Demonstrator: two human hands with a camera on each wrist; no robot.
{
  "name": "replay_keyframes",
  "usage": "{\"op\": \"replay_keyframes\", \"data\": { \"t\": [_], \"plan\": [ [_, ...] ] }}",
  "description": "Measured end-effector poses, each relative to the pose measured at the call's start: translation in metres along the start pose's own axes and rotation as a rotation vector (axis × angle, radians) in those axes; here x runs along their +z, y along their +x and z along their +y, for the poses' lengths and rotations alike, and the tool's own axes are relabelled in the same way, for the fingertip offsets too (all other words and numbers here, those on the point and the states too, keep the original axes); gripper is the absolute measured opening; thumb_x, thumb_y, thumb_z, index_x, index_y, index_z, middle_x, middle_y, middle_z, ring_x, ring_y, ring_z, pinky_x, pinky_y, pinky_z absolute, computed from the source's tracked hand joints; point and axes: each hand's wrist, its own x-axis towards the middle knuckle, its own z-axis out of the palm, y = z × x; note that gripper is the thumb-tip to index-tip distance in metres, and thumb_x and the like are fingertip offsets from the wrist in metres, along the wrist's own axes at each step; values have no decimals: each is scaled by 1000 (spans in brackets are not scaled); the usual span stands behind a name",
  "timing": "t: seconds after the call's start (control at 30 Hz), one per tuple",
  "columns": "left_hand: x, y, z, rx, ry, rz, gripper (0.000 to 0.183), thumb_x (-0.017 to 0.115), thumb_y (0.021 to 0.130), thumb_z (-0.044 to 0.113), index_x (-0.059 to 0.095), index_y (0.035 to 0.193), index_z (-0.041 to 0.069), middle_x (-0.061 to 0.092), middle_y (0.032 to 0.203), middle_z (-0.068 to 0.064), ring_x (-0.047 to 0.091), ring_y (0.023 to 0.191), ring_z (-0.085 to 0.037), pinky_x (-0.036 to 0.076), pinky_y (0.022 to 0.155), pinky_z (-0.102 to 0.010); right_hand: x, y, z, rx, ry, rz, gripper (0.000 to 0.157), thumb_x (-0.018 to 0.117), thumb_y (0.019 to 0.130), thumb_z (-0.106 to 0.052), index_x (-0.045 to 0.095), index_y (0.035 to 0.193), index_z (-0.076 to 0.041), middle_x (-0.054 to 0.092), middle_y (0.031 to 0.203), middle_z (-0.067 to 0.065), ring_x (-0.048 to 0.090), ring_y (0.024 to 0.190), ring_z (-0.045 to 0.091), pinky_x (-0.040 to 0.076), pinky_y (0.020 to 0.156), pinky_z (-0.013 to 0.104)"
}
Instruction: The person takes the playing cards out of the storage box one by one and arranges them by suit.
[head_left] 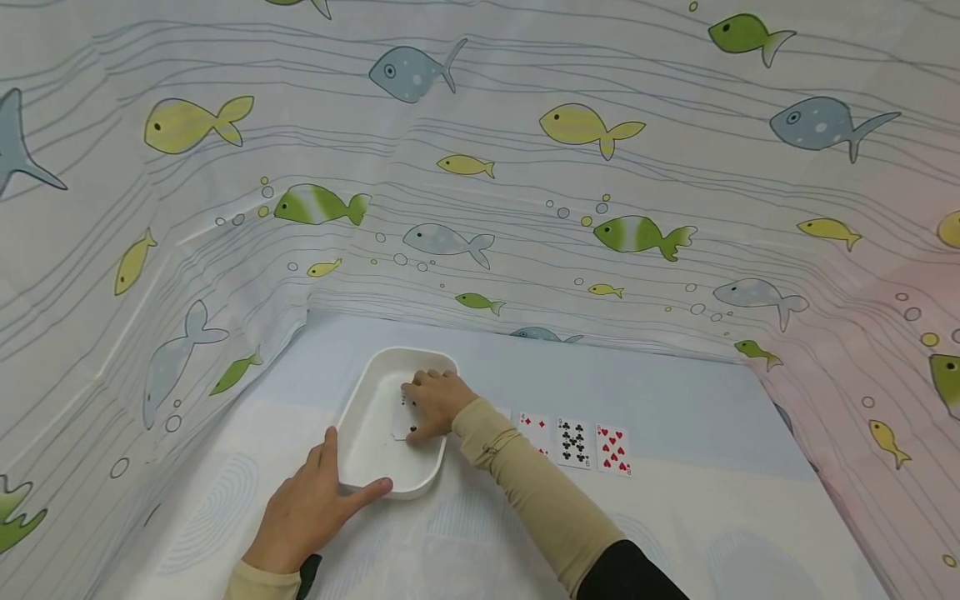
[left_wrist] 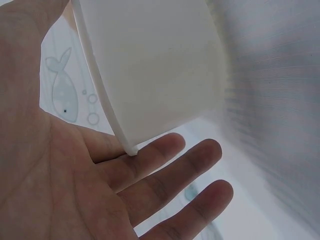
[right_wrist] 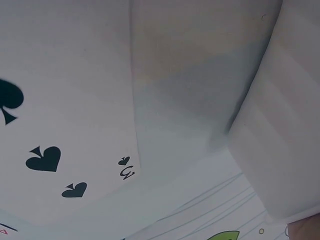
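A white tray [head_left: 356, 433] with rounded corners stands on the cloth. My left hand [head_left: 303, 504] rests against its near left corner, thumb along the front rim and fingers spread along the side. In the left wrist view those fingers [left_wrist: 172, 185] extend fairly straight under the rim. Inside the tray lies a playing card [head_left: 402, 423], a three of spades [right_wrist: 85, 115] in the right wrist view. My right hand [head_left: 442, 400] reaches over the tray's right side and pinches the card, fingers at its far end and thumb at its near end.
Right of the tray, face-up cards lie in a row: a diamonds card [head_left: 534, 427], a clubs card [head_left: 573, 442] and a hearts card [head_left: 613, 450]. Another is partly hidden behind my right forearm. A fish-patterned cloth [head_left: 525, 192] rises behind and at both sides.
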Motion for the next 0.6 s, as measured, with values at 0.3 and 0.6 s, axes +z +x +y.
{"op": "replay_keyframes", "data": {
  "t": [0.3,0.6],
  "plan": [
    [0,2,0,-17,2,-23,131,54,80,86,15,155,-15,42,145,-36,58,115,-51,45,92,-62,2,1,1,8,-7,-2,89,69,78,-70,47,152,-25,55,132,-1,54,115,16,43,100,36],
    [0,1,0,-17,-5,-21,129,57,81,83,15,155,-14,42,146,-35,57,117,-50,45,92,-62,-1,-1,0,11,-4,14,90,69,78,-68,46,153,-25,55,133,0,54,116,16,43,102,36]
  ]
}}
